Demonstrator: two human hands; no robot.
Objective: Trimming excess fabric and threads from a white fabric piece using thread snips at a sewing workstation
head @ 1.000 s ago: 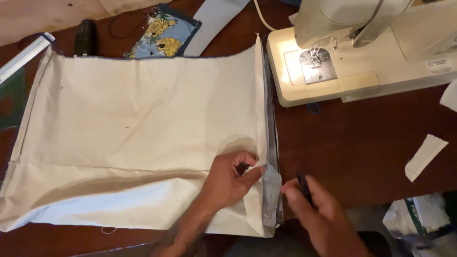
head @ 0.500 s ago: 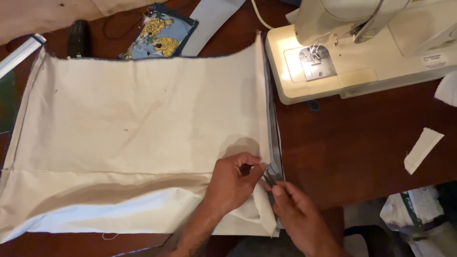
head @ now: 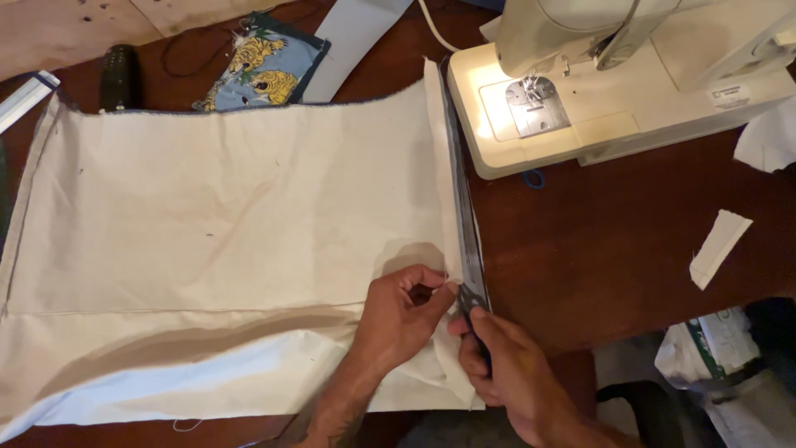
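Note:
A large cream cloth [head: 224, 216] lies flat on the dark wooden table [head: 597, 257]. Its right edge is folded over, with a dark strip [head: 461, 199] running along it. My left hand [head: 400, 319] pinches that folded edge near the cloth's lower right corner. My right hand [head: 506, 369] sits just beside it, gripping a small dark tool [head: 471, 300] whose tip touches the seam. I cannot tell what kind of tool it is.
A cream sewing machine [head: 613, 75] with its light on stands at the back right. A blue patterned fabric piece [head: 264, 70] and a black object [head: 121, 76] lie behind the cloth. Pale scraps [head: 720, 247] rest on the right.
My right hand has moved left and up to the seam, bringing the dark tool against the folded edge. My left hand has stayed on the cloth's edge.

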